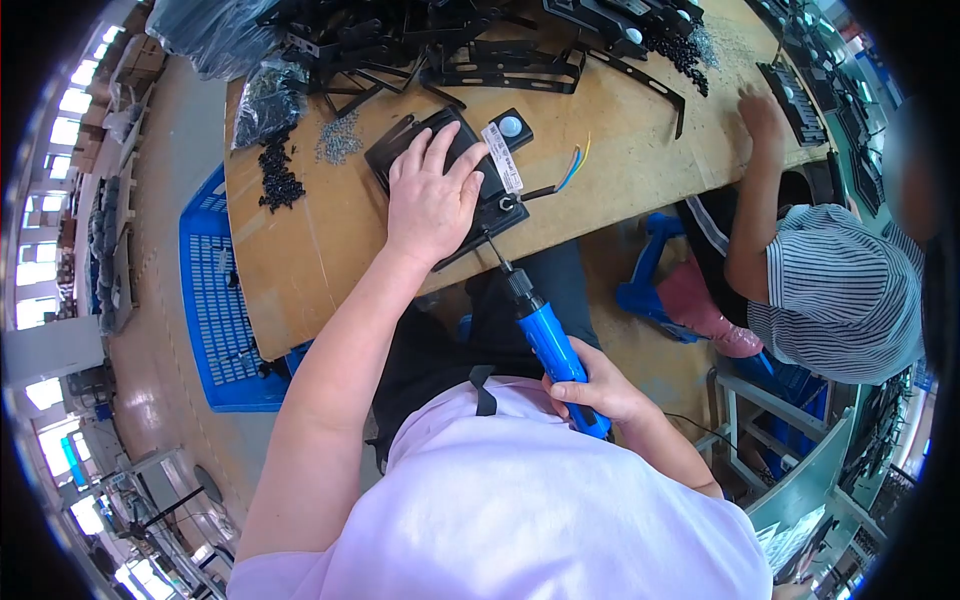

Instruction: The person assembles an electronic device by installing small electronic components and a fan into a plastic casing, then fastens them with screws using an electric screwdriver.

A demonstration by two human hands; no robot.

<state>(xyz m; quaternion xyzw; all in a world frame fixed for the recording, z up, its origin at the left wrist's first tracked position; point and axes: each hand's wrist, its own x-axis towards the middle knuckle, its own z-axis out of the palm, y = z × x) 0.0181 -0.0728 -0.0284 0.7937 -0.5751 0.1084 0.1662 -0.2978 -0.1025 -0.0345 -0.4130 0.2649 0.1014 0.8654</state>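
My left hand lies on a black lamp housing, its fingers spread flat over the back. A white label strip and a small block with a round white dome show at the housing's far right side. From its right corner runs a short cable ending in blue, green and yellow wires. My right hand is wrapped round the body of a blue electric screwdriver. The screwdriver's bit points up at the housing's near edge, with the tip right at that edge.
Black metal brackets are heaped at the table's far side. Dark screws, small silvery parts and a plastic bag lie at left. A blue crate stands beside the table. A co-worker in a striped cap sits at right.
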